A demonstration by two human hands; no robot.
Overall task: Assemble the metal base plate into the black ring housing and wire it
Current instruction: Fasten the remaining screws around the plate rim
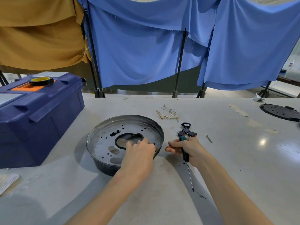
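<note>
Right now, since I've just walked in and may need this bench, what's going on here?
A person is assembling a part at the table. Their left hand rests on the metal base plate, which sits inside the black ring housing, fingers by its central hole. Their right hand grips a screwdriver, shaft pointing back toward them. The wire bundle and black switches lie untouched beyond the hands, so wiring seemingly hasn't started.

housing (103, 168) rim partly hidden under left hand (138, 155)
</note>
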